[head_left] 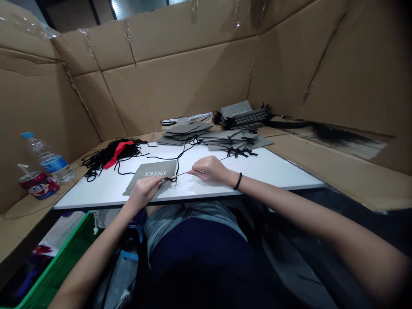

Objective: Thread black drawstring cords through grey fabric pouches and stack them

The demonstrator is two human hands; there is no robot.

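The left hand (144, 189) is closed on the near corner of a grey INTEX pouch (151, 171) lying flat on the white counter (273, 171). The right hand (209, 169), just beside it, pinches a black cord (180, 159) that runs to the pouch's mouth. Loose cords (106, 158) and stacked pouches (244, 116) lie beyond.

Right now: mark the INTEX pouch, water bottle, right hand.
INTEX pouch (151, 171), head view, on the printed face.
water bottle (50, 162), head view, on the label.
right hand (210, 168), head view, back of the hand.

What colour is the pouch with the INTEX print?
Grey pouch, white lettering; the head view shows it.
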